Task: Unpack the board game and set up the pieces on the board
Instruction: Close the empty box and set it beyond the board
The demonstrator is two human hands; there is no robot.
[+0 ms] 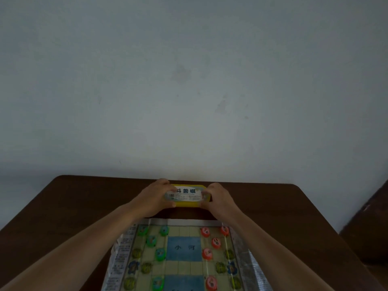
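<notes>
Box (186, 195), yellow plastic with clear labelled lid, at far desk (84, 198) edge beyond laid board (184, 255): likely light, rigid, slick; left hand (154, 196) and right hand (216, 199) grip closed on its short ends, the sensible hold.

1. Both hands clasp a small yellow plastic game box with a white printed label (186, 195) at the far edge of the dark brown wooden tabletop (73, 198).
2. The left hand (154, 198) grips its left end, the right hand (218, 199) its right end.
3. Nearer the person lies a printed paper game board (183, 248).
4. Green round pieces (160, 254) stand on its left half, red round pieces (207, 253) on its right.
</notes>
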